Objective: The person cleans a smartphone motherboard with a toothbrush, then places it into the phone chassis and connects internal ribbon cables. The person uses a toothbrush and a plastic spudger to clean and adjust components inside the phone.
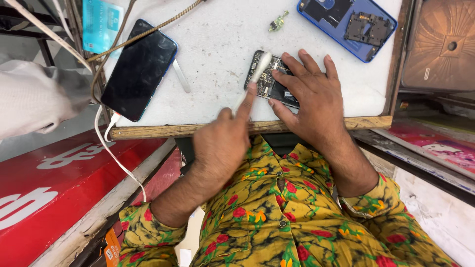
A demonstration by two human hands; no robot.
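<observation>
Opened phone body (269, 79): dark, circuit board exposed, laid on the white work board (222, 39) close to its front wooden edge, right of centre. It is pinned flat by the right hand (309, 96), fingers spread wide over its right part. A pale, blurred brush-like tool (255, 79) is held closed in the left hand (222, 143), index finger stretched along the handle, its tip laid on the phone body's left end. Black smartphone (138, 69): screen up, at the left edge, its lower corner just over the front edge; a thin metal tool (181, 76) lies just beside it. Blue back cover (346, 24) with a dark plate: far right corner, against the wooden side rail. Small green component (278, 21): alone in the open middle of the far part. Bare room is left between smartphone and phone body. A white cable (116, 153) hangs below the left front corner.
</observation>
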